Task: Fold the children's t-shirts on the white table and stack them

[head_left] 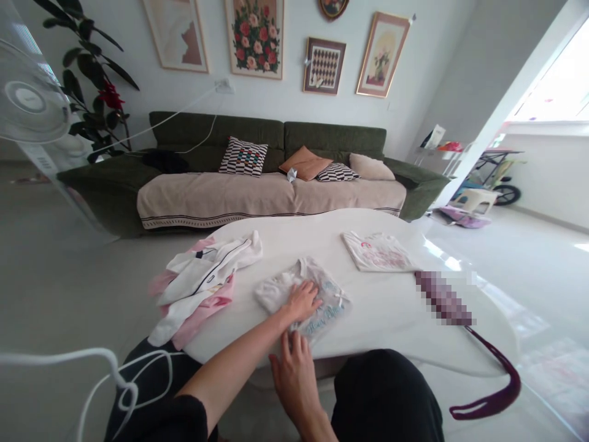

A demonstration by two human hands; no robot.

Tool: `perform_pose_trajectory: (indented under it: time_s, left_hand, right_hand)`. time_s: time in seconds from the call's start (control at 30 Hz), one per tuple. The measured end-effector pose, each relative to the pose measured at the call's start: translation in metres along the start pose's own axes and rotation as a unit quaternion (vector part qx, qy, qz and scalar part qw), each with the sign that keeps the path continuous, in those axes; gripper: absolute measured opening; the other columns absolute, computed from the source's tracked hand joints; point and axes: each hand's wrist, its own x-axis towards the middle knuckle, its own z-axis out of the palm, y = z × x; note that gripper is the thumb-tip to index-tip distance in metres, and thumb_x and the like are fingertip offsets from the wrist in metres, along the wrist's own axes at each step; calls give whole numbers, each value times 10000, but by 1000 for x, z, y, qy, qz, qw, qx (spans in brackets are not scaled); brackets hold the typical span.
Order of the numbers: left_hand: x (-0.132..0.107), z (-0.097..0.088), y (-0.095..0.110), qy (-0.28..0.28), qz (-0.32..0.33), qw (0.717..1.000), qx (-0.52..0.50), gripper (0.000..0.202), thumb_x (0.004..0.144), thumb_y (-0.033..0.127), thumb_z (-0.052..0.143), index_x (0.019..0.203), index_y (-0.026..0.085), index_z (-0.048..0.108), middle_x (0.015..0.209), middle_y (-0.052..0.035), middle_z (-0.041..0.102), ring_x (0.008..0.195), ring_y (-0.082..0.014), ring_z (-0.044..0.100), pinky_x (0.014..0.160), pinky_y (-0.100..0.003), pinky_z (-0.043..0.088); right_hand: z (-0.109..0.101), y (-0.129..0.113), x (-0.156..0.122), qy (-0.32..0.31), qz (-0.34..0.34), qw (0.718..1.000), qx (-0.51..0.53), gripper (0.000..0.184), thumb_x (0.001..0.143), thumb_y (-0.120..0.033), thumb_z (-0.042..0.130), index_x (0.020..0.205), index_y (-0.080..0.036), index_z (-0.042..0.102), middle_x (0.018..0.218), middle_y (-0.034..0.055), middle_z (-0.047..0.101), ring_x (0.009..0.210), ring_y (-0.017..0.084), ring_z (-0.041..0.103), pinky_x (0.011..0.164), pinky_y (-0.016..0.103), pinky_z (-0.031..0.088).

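While the head view looked down over a white table (368,325), a pale shirt (332,302) lay folded near the middle of its near side. Its front bore blue lettering (324,318), cursive in look, too soft to read with certainty. On top of this shirt rested the left hand (302,302), palm down, its fingers loosely spread over the cloth. The right hand (297,371) was at the shirt's near edge, fingers forward and thumb apart; whether it pinched any fabric could not be told.

To the left, white and pink clothes (202,294) lay in a loose heap; a white piece there had a dark stripe and a small dark label (211,279), its wording too tiny to make out. Farther back on the right lay another folded white shirt (381,253) with a pinkish print, likewise illegible. Just beside it was a purple object (444,299), blurred into blocks, its dark strap (501,368) hanging past the table's edge. At the far left, a fan (28,97) carried a faint, unreadable mark on its hub.
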Motion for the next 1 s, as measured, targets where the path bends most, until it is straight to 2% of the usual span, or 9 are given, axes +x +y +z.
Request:
perform_pose_trajectory:
  time_s: [0.1, 0.23, 0.3, 0.37, 0.47, 0.63, 0.83, 0.93, 1.0]
  left_hand:
    - [-2, 5, -1, -7, 57, 998, -17, 488, 890, 431, 307, 1323, 208, 343, 1415, -73, 296, 1310, -235, 200, 1039, -455, 188]
    - [-1, 1, -15, -28, 107, 994, -26, 527, 889, 464, 289, 1350, 210, 303, 1428, -75, 266, 1320, -235, 178, 1044, -449, 170]
    - [2, -1, -19, -34, 120, 992, -20, 538, 881, 470, 312, 1351, 208, 303, 1430, -81, 259, 1320, -239, 176, 1048, -448, 161]
    - [2, -1, -19, -35, 133, 990, -10, 548, 875, 467, 332, 1353, 200, 298, 1430, -92, 253, 1319, -246, 180, 1046, -460, 161]
    - [-3, 0, -16, -28, 169, 985, 0, 559, 868, 451, 362, 1356, 189, 287, 1420, -111, 269, 1312, -258, 200, 1042, -476, 165]
    - [-13, 0, -12, -56, 256, 965, -26, 551, 853, 474, 396, 1351, 265, 286, 1433, -56, 249, 1308, -235, 222, 1043, -440, 194]
    - [-17, -2, -1, -4, 133, 990, -52, 475, 870, 415, 382, 1312, 239, 373, 1387, -55, 355, 1281, -210, 289, 1064, -421, 161]
    - [-43, -1, -7, 105, -16, 994, -32, 377, 853, 335, 412, 1200, 218, 503, 1314, -79, 449, 1240, -238, 351, 1061, -454, 167]
    - [-66, 0, -19, 190, -139, 971, -36, 380, 839, 317, 418, 1171, 162, 520, 1266, -131, 477, 1192, -256, 404, 1019, -429, 274]
  right_hand:
    - [-17, -3, 5, -59, -52, 996, 47, 455, 776, -221, 473, 1225, -148, 488, 1313, 160, 412, 1146, 314, 407, 928, 455, 348]
    - [-72, 39, 20, -218, -184, 944, 166, 383, 828, -260, 414, 1191, -229, 531, 1182, 54, 570, 1096, 197, 504, 930, 319, 385]
    - [-94, 68, 34, -197, -146, 957, 151, 392, 850, -268, 367, 1205, -204, 520, 1169, 63, 581, 1096, 180, 512, 948, 309, 371]
    - [-103, 93, 50, -120, -77, 987, 79, 427, 852, -273, 354, 1241, -155, 483, 1270, 113, 493, 1191, 206, 427, 991, 346, 324]
    - [-89, 120, 70, -53, -3, 998, -21, 498, 859, -306, 339, 1329, -144, 366, 1415, 123, 276, 1309, 237, 215, 1002, 395, 297]
    - [-43, 141, 77, -77, 65, 993, -58, 563, 880, -419, 251, 1387, -176, 233, 1457, 75, 155, 1337, 232, 84, 994, 454, 277]
    - [-37, 148, 75, -85, 88, 991, -46, 563, 882, -455, 183, 1404, -251, 128, 1464, 25, 137, 1342, 196, 54, 1013, 510, 188]
    - [-42, 146, 77, -80, 86, 993, -29, 580, 874, -453, 208, 1406, -235, 130, 1461, 39, 157, 1339, 210, 80, 1011, 506, 199]
    - [-45, 146, 76, -47, 95, 994, -20, 627, 861, -440, 262, 1409, -174, 116, 1449, 94, 193, 1328, 229, 142, 1005, 464, 242]
